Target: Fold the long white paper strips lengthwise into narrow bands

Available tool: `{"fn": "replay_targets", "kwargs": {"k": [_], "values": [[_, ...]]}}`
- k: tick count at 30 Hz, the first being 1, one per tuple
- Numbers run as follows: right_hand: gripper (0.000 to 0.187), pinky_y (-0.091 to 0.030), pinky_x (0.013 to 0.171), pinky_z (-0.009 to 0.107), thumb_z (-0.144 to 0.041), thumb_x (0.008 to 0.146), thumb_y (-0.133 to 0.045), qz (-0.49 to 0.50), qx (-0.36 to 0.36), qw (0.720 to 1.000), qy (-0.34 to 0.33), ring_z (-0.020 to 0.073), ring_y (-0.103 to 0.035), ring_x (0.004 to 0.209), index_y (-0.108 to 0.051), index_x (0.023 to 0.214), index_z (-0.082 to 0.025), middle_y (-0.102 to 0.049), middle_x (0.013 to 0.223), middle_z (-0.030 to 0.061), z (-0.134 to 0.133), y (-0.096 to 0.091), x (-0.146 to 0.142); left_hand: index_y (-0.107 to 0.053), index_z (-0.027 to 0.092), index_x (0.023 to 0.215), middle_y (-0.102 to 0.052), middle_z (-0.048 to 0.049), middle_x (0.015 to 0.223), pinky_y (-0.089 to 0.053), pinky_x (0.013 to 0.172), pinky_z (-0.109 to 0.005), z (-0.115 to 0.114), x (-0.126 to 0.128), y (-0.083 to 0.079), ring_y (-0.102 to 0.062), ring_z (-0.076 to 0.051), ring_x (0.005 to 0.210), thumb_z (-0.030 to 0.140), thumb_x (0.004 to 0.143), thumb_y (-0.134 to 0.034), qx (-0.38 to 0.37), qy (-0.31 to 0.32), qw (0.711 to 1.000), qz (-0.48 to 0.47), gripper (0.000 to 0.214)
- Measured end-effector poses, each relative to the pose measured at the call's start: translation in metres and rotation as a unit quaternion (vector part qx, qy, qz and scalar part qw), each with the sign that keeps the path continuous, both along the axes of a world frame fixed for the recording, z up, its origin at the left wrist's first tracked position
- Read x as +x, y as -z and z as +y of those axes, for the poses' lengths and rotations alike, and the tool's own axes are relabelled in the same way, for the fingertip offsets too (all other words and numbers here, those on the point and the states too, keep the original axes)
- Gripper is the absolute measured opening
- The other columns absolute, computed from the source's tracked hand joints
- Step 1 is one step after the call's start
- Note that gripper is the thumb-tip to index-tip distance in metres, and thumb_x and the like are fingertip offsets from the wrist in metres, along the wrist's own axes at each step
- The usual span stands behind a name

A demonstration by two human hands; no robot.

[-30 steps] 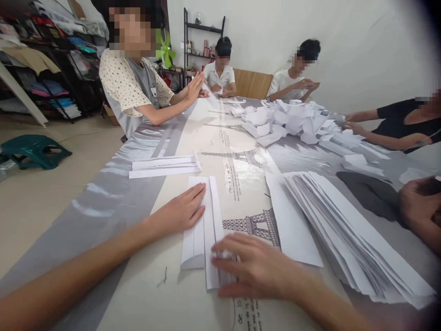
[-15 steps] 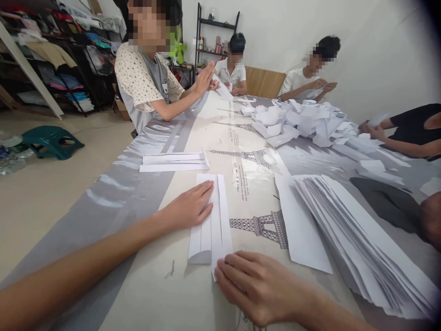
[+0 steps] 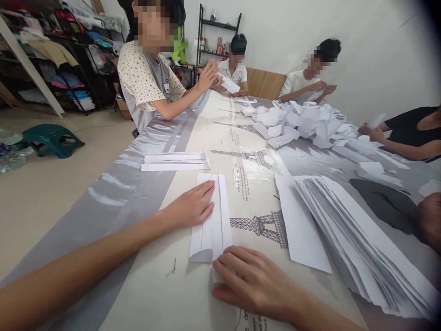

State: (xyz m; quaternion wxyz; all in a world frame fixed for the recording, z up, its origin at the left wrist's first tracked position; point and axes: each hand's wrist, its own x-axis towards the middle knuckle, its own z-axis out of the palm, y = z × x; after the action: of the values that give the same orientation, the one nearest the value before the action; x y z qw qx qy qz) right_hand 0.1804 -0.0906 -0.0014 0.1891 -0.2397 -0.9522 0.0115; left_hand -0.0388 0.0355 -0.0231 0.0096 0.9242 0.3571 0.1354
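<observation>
- Near centre of the grey-and-cream tablecloth: long white paper piece with lengthwise creases, lying between both hands.
- Left hand flat on its left side, fingers extended together, pressing rather than gripping.
- Right hand at its near right end, fingers curled over the edge; can't tell if it's pinching.
- Status, my read: lengthwise folds mostly in. Near end bows up on the left and the right strip sticks out nearer, so it looks unfinished.
- Just beyond, left: similar folded white paper piece, lying apart, looks further along.
- Left to do: thick fanned stack of flat white sheets on the right, apparently unfolded.
- Far right: big loose heap of bent white paper pieces, co-workers around it; can't tell which are complete.
</observation>
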Motion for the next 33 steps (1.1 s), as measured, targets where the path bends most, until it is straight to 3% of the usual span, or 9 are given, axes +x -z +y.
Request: {"fn": "replay_targets", "kwargs": {"k": [5,8,12,16,20,24,29,33], "values": [[0.018,-0.052,0.058,0.033,-0.013,0.099,-0.055,-0.036,0.042,0.998,-0.003,0.0196,-0.058,0.071,-0.067,0.085,-0.016,-0.064,0.078,0.0056,-0.003,-0.003,-0.005,-0.036,0.005,0.151,-0.041,-0.0200,0.158,-0.035,0.121,-0.042,0.000,0.000,0.000,-0.041,-0.028,0.146,0.032,0.105,-0.032,0.001,0.004,1.000,-0.011,0.053],[0.019,-0.054,0.061,0.033,-0.004,0.093,-0.057,-0.007,0.057,0.998,0.012,0.0193,-0.059,0.071,-0.066,0.082,-0.015,-0.065,0.077,0.0055,-0.008,0.003,-0.007,-0.038,0.003,0.150,-0.041,-0.0208,0.158,-0.035,0.121,-0.041,0.000,0.000,0.001,-0.041,-0.029,0.146,0.032,0.105,-0.032,0.002,0.002,1.000,-0.002,0.053],[0.017,-0.055,0.064,0.034,-0.004,0.093,-0.060,0.047,0.079,0.995,0.043,0.0202,-0.063,0.074,-0.065,0.081,-0.014,-0.066,0.076,0.0066,-0.011,0.012,-0.009,-0.038,-0.001,0.148,-0.041,-0.0233,0.157,-0.034,0.122,-0.040,0.000,0.000,0.002,-0.040,-0.029,0.146,0.032,0.105,-0.031,0.004,-0.002,1.000,0.015,0.055],[0.019,-0.053,0.062,0.033,-0.004,0.095,-0.060,0.046,0.084,0.995,0.023,0.0199,-0.061,0.071,-0.065,0.078,-0.013,-0.064,0.074,0.0064,-0.007,0.010,-0.009,-0.040,-0.003,0.147,-0.042,-0.0241,0.156,-0.034,0.122,-0.040,0.000,0.000,0.001,-0.041,-0.030,0.146,0.032,0.106,-0.031,0.008,-0.001,1.000,0.013,0.055],[0.020,-0.051,0.061,0.032,-0.012,0.101,-0.056,0.010,0.033,0.999,-0.010,0.0196,-0.058,0.072,-0.065,0.082,-0.012,-0.062,0.076,0.0064,-0.002,0.002,-0.004,-0.040,-0.004,0.147,-0.042,-0.0245,0.156,-0.032,0.123,-0.040,-0.001,0.000,0.001,-0.040,-0.030,0.146,0.032,0.106,-0.032,0.007,-0.001,1.000,0.017,0.055],[0.022,-0.050,0.062,0.032,-0.001,0.097,-0.048,0.011,-0.007,1.000,-0.005,0.0196,-0.055,0.075,-0.067,0.093,-0.011,-0.064,0.084,0.0089,-0.002,0.002,-0.001,-0.039,-0.006,0.148,-0.041,-0.0248,0.156,-0.031,0.123,-0.038,0.000,-0.001,0.002,-0.040,-0.030,0.146,0.031,0.106,-0.033,0.002,0.000,1.000,0.016,0.056],[0.018,-0.051,0.068,0.031,-0.009,0.099,-0.050,0.125,-0.143,0.981,0.041,0.0182,-0.055,0.079,-0.065,0.094,-0.016,-0.063,0.092,0.0080,0.000,0.010,-0.005,-0.040,-0.005,0.148,-0.041,-0.0241,0.156,-0.030,0.123,-0.038,0.000,-0.001,0.002,-0.038,-0.029,0.147,0.031,0.106,-0.034,-0.004,0.000,1.000,0.012,0.056],[0.015,-0.051,0.075,0.032,-0.013,0.101,-0.050,0.146,-0.249,0.955,0.064,0.0186,-0.057,0.085,-0.063,0.095,-0.019,-0.061,0.095,0.0064,0.004,0.012,-0.006,-0.040,-0.003,0.147,-0.042,-0.0237,0.156,-0.032,0.122,-0.040,0.000,-0.001,0.003,-0.039,-0.030,0.146,0.032,0.105,-0.034,-0.008,-0.002,1.000,0.004,0.054]]}}
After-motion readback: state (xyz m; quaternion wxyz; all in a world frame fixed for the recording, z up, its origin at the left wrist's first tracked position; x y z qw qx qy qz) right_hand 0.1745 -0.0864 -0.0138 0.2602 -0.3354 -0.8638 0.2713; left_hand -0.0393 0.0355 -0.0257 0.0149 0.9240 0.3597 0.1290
